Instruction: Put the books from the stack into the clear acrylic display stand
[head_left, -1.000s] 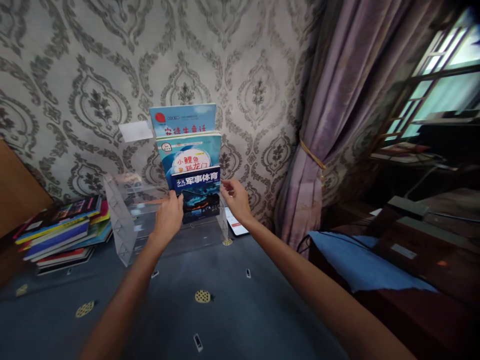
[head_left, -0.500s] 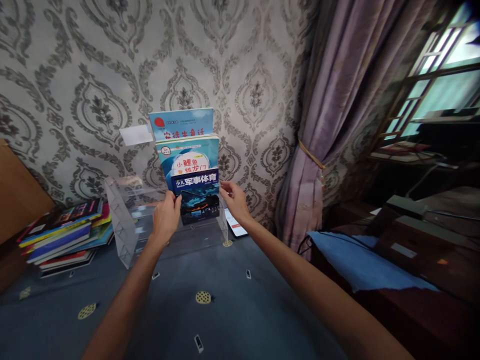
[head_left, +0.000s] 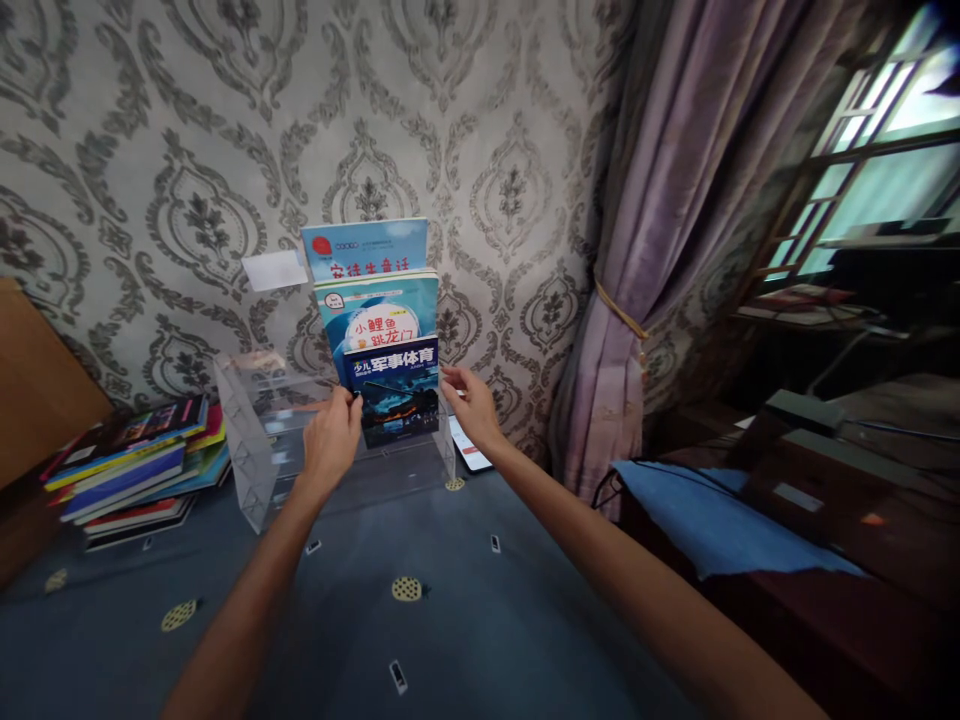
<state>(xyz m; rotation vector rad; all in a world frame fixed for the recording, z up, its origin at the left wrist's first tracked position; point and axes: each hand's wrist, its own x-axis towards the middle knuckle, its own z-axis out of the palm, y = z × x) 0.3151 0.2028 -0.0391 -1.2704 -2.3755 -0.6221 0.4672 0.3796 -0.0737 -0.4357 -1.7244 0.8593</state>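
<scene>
Dark-blue glossy booklet (head_left: pixel 395 393) with white characters across its top stands upright in the front tier of a clear acrylic stepped display rack (head_left: pixel 255 470), and both hands frame it. From the left hand (head_left: pixel 331 443) outward: its fingers are closed on the booklet's left edge, thumb near the cover, a pinch that seems to keep the thin thing square in its slot. The right hand (head_left: pixel 469 405) meets the opposite edge with fingers loosely curled, tips touching the upper right corner (whether it truly grips cannot be told). Held at both edges, the floppy cover stays flat.

Behind it, each a step higher, a teal paperback with a round white picture (head_left: pixel 379 315) and a light-blue paperback with red lettering (head_left: pixel 365 247) show their titles above the one in front. The rack's left half holds nothing visible. Left of it lies a flat stack of bright books (head_left: pixel 131 460) on the dark-blue patterned cloth (head_left: pixel 465 630). Grey damask wallpaper (head_left: pixel 150 150) rises behind; a mauve tied curtain (head_left: pixel 660 220) hangs to the right.
</scene>
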